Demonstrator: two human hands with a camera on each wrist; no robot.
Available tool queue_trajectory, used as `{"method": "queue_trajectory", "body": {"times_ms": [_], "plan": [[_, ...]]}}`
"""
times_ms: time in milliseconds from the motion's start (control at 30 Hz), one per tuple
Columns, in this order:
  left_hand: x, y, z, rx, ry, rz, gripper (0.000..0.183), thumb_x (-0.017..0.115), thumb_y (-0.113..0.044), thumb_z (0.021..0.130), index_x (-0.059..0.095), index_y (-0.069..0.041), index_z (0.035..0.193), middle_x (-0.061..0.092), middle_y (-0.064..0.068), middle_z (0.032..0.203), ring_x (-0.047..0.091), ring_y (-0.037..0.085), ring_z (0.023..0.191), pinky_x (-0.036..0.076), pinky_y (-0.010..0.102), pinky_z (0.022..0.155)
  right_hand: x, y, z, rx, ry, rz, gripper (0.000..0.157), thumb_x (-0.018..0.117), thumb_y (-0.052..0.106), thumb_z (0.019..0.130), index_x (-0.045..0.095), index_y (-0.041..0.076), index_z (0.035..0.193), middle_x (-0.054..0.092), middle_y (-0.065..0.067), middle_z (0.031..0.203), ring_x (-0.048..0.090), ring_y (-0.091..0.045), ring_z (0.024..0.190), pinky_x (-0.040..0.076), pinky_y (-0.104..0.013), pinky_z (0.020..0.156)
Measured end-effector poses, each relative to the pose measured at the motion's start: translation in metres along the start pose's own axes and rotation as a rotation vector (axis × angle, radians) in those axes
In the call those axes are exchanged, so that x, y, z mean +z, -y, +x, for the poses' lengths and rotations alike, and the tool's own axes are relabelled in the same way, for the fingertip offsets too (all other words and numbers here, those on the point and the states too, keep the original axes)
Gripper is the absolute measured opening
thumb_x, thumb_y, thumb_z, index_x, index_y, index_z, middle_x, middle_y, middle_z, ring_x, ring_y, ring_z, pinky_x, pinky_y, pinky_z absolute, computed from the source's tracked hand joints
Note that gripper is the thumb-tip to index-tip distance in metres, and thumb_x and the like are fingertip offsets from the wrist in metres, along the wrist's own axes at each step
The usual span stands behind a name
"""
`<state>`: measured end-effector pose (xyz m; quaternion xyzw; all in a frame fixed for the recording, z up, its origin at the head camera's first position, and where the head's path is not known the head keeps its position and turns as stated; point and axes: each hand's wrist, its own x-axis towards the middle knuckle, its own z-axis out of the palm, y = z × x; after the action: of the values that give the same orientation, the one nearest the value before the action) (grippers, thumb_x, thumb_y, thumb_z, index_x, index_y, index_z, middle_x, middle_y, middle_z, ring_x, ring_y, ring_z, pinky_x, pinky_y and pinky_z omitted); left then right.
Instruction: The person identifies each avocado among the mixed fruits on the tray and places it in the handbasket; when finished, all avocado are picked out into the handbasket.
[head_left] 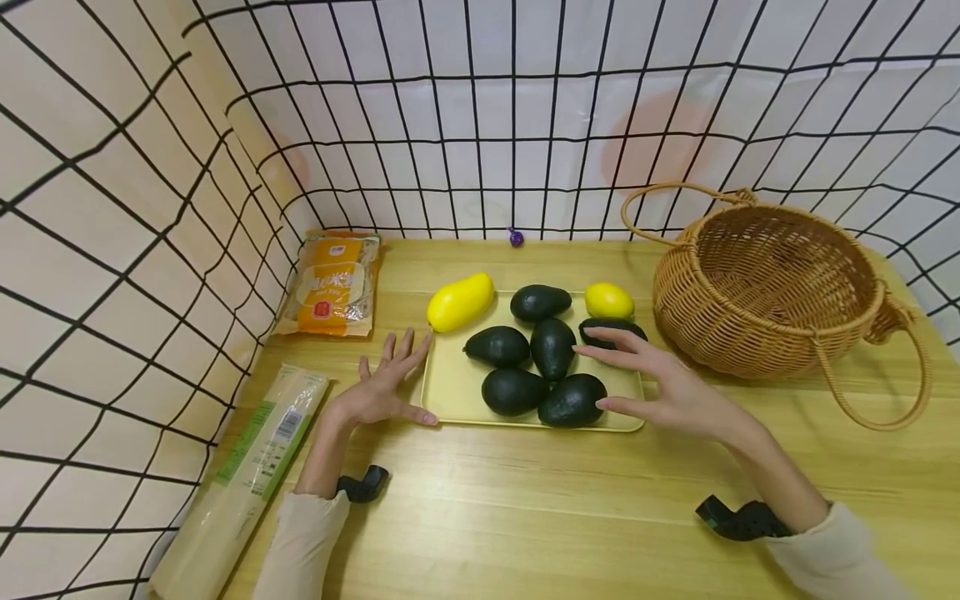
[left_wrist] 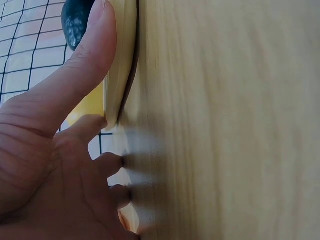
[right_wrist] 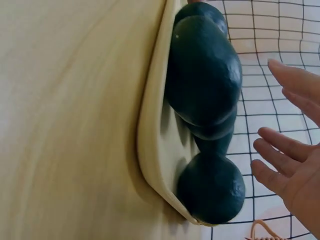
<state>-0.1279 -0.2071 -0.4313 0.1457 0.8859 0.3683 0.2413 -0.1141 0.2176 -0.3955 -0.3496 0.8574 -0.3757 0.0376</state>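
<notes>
A pale yellow tray [head_left: 457, 400] lies on the table with several dark green avocados [head_left: 553, 350] spread over it. A lemon [head_left: 609, 301] sits at its back right corner, and a longer yellow fruit [head_left: 461, 302] lies across its back left corner. My left hand [head_left: 384, 392] has its fingers spread at the tray's left edge; the thumb [left_wrist: 95, 45] lies along the rim and the index fingertip reaches the corner. Over the tray's right side hovers my right hand [head_left: 675, 387], fingers extended and apart, holding nothing. In the right wrist view it is clear of the nearest avocado [right_wrist: 212, 187].
A wicker basket [head_left: 750, 333] with two loop handles stands at the right. On the left lie an orange-labelled food packet [head_left: 333, 283] and a long clear packet [head_left: 247, 475]. A small purple wrapped item [head_left: 516, 237] is by the black wire grid [head_left: 555, 150] at the back.
</notes>
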Motion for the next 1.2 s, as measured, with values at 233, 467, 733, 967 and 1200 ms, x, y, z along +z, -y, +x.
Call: {"method": "queue_trajectory", "body": {"times_ms": [233,467,733,967,1200], "plan": [[0.0,0.0,0.0,-0.006,0.002,0.012,0.123,0.09,-0.033,0.08,0.005,-0.021,0.168,-0.022,0.013,0.173,-0.034,0.037,0.155,-0.029,0.077,0.11,0.009,-0.002,0.002,0.005,0.056,0.03,0.061,0.081,0.019,0.09,0.059,0.02,0.148,0.043,-0.015,0.161,0.043,-0.041,0.144,0.041,-0.07,0.108],[0.0,0.0,0.0,-0.006,0.002,0.001,0.123,0.09,-0.033,0.08,0.004,-0.021,0.168,-0.023,0.014,0.172,-0.036,0.037,0.154,-0.03,0.076,0.109,0.016,-0.006,0.004,-0.031,0.067,-0.007,0.061,0.085,0.017,0.086,0.063,0.02,0.143,0.05,-0.012,0.154,0.046,-0.036,0.141,0.045,-0.066,0.107],[0.0,0.001,0.002,-0.009,0.007,0.016,0.124,0.09,-0.034,0.08,0.003,-0.022,0.168,-0.023,0.014,0.172,-0.036,0.037,0.154,-0.03,0.076,0.109,0.022,-0.007,0.004,-0.017,0.087,-0.014,0.063,0.088,0.012,0.082,0.067,0.027,0.139,0.052,-0.008,0.149,0.05,-0.035,0.135,0.047,-0.064,0.104],[-0.001,0.0,0.0,-0.015,-0.001,0.01,0.123,0.09,-0.033,0.08,0.005,-0.022,0.168,-0.023,0.013,0.172,-0.035,0.037,0.155,-0.03,0.076,0.11,0.026,-0.008,0.006,-0.058,0.074,-0.031,0.062,0.089,0.009,0.079,0.071,0.027,0.135,0.057,-0.008,0.141,0.052,-0.03,0.131,0.049,-0.06,0.103],[0.0,0.0,0.0,-0.006,0.002,-0.002,0.123,0.09,-0.032,0.08,0.004,-0.021,0.168,-0.023,0.014,0.172,-0.036,0.037,0.154,-0.031,0.076,0.109,0.029,-0.009,0.006,-0.076,0.073,-0.046,0.057,0.089,0.007,0.079,0.074,0.028,0.129,0.06,-0.003,0.135,0.052,-0.029,0.13,0.046,-0.062,0.104]]}}
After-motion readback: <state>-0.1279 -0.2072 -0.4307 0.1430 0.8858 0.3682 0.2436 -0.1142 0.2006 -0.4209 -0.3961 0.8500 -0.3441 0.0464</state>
